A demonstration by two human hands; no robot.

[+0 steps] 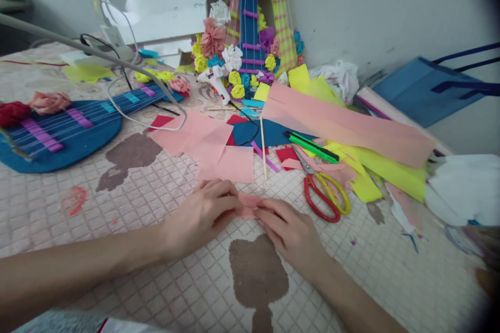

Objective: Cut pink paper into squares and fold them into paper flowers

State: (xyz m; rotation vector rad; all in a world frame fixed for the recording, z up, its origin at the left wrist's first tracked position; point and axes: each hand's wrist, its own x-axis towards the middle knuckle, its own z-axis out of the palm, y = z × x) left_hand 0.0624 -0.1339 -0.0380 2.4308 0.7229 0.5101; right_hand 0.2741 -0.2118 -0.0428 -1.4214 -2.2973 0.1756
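Note:
Between my hands, low over the patterned tabletop, lies a small folded piece of pink crepe paper point(249, 205). My left hand point(209, 208) has its fingers closed on the paper's left end. From the right, my right hand point(287, 226) pinches the other end between thumb and fingers. Just beyond them are several flat pink paper squares point(234, 164), partly overlapping. A thin wooden stick point(263, 148) rests beside the squares. Scissors point(322, 192) with one red and one yellow handle loop lie to the right of my right hand.
A blue paper guitar point(78, 132) lies at left under a looping white cable. At the back are a glue gun point(214, 83) and paper-flowered guitars point(250, 26) against the wall. Green cutter point(314, 146), long pink paper strip point(344, 119) and yellow paper point(394, 169) lie right.

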